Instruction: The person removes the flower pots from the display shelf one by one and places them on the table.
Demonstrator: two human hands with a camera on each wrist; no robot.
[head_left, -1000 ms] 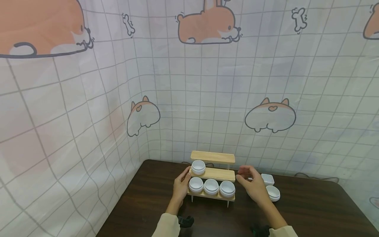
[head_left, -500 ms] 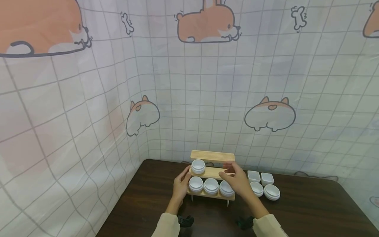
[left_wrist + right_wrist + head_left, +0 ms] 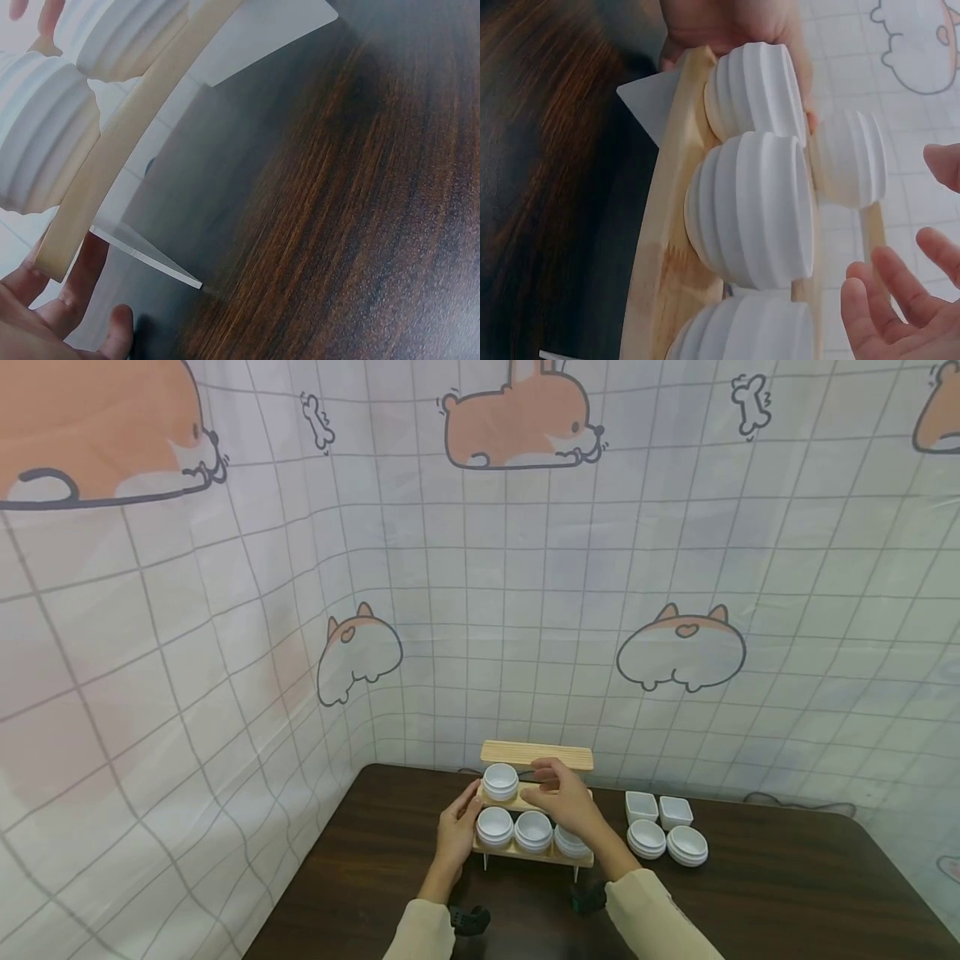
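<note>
A stepped wooden display stand point(image 3: 536, 753) with thin pale side supports stands on the table. Its lowest tier carries three ribbed white round bowls point(image 3: 494, 827) in a row. One more white bowl point(image 3: 500, 782) sits at the left end of the middle tier. My left hand point(image 3: 452, 835) grips the stand's left end, with fingers around the lowest tier's end point(image 3: 56, 259) in the left wrist view. Over the middle tier, right of that single bowl, hovers my right hand point(image 3: 567, 806). Its fingers point(image 3: 900, 281) are spread and loosely bent, holding nothing in the right wrist view.
Right of the stand, two square white dishes point(image 3: 641, 807) stand behind two round white bowls point(image 3: 687, 846) on the dark wood table point(image 3: 780, 877). A patterned cloth point(image 3: 510, 668) hangs close behind. A dark cable point(image 3: 798, 808) runs along the back edge.
My right hand has moved left, from beside the stand's right end to over its middle tier, uncovering the dishes and bowls at the right. My left hand stays on the stand.
</note>
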